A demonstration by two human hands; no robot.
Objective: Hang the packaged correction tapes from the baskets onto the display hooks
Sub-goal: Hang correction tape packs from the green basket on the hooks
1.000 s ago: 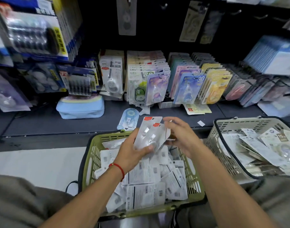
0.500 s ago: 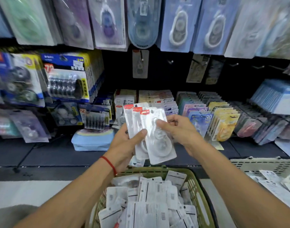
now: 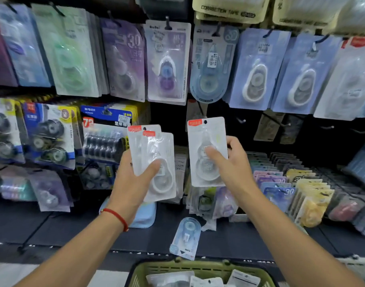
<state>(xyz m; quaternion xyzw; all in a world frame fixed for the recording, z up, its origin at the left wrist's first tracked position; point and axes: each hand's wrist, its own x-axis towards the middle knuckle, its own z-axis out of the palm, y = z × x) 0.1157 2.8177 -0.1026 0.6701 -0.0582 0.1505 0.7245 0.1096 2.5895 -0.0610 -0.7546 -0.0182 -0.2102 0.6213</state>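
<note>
At the bottom edge, the green basket [image 3: 200, 270] holds more white packs. Above it, the left hand [image 3: 134, 183] grips two overlapping packaged correction tapes [image 3: 156, 162], thumb across their fronts, long axis upright and leaning slightly left, red tabs on top. Just to their right, apart from them, the right hand [image 3: 229, 162] pinches a single pack [image 3: 206, 150] upright, its hang hole uppermost. Behind that pack a dark gap in the display opens, with bare hooks [image 3: 241, 120] to its right and full rows hanging above.
</note>
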